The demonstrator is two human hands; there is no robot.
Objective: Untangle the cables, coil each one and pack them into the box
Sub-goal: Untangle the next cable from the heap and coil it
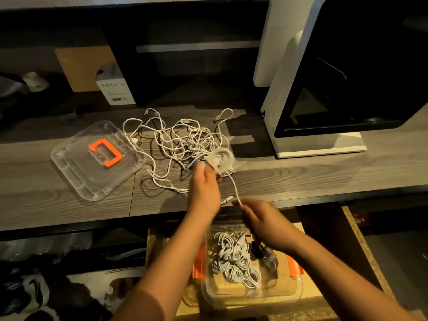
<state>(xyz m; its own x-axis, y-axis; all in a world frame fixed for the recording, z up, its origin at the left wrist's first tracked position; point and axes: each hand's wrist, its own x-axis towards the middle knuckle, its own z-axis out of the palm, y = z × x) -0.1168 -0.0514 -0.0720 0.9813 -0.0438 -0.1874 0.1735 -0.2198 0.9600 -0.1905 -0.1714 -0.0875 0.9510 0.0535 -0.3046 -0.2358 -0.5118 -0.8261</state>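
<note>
A tangle of white cables (185, 144) lies on the wooden desk (301, 177). My left hand (203, 188) holds up a small white coil (222, 158) of one cable just in front of the tangle. The loose tail of that cable (235, 186) runs down to my right hand (261, 218), which pinches it near the desk's front edge. Below the desk, a clear plastic box (289, 290) with orange latches holds several coiled white cables (236, 260).
The clear box lid (76, 167) with an orange handle lies on the desk to the left. A white machine with a dark window (324, 144) stands at the right. A small white carton (115, 89) sits at the back left.
</note>
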